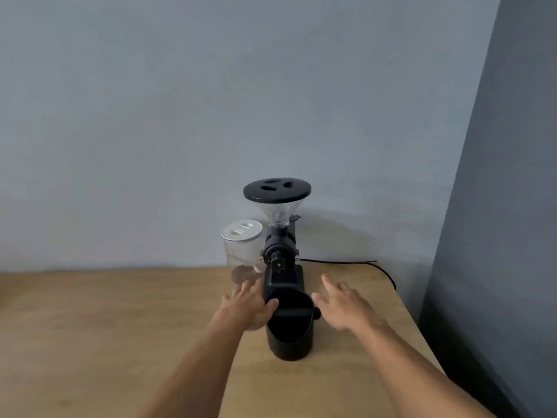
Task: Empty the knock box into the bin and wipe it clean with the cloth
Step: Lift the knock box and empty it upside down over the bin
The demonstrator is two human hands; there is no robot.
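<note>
Near the front edge of the wooden table (90,342), two bare arms reach forward. Between the hands stands the knock box (289,327), a black round tub. It stands straight up, its long way going up and down, and its open mouth points up. A bar crosses the mouth from left to right, with a round knob on the right end.

The left hand (248,306) is spread open, and its thumb touches the left side of the rim. The right hand (340,306) is open too, fingers apart, just beside the knob. I cannot tell if it touches. Neither hand is closed on anything.

I think the hands are about to grab the tub. It may tip if only one side is pushed, and old coffee could spill on the table. How full it is cannot be seen.

Right behind the tub stands a black coffee grinder (278,236) with a clear funnel on top. A bump while lifting could knock it. A clear jar (241,248) with a white lid stands to its left. A black cord (361,263) runs off to the right by the wall. No bin or cloth can be seen.
</note>
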